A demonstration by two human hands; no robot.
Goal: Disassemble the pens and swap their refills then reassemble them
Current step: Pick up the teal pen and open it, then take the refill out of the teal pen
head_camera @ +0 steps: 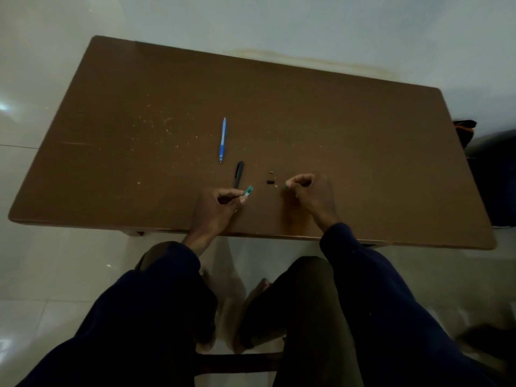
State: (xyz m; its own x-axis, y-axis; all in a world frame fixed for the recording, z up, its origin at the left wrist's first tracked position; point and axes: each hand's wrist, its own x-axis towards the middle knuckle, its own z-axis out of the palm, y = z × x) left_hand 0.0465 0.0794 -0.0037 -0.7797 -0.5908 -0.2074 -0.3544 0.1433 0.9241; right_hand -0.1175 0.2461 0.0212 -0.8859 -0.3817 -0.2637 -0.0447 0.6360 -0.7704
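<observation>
pinching a green pen piece [248, 190] by its end, the left hand [216, 209] rests on the brown table [111, 107]. the right hand [308, 192] is curled round a green-tipped part [286, 187], mostly hidden. a black pen barrel [238, 174] lies just beyond the left hand, small dark parts [269, 181] between the hands, and the blue pen [222, 139] farther off, not yet taken apart. all of it is likely light, stiff, slick plastic; grip the blue pen either side of its joint, and mind the small bits rolling.
</observation>
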